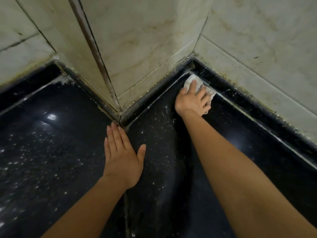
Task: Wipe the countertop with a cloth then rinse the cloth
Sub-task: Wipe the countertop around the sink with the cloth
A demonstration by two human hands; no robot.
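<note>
A black speckled countertop (51, 152) fills the lower part of the head view. My right hand (192, 100) reaches far into the back right corner and presses a small white cloth (190, 80) onto the counter where it meets the raised black edge strip. Most of the cloth is hidden under my fingers. My left hand (121, 158) lies flat on the counter, palm down, fingers together and pointing at the base of the tiled column, holding nothing.
A tiled column (106, 57) juts out between the two counter sections, its corner just beyond my left fingertips. Stained cream wall tiles (257, 40) rise behind a raised black edge strip (240, 102). A seam (126, 203) runs down the counter.
</note>
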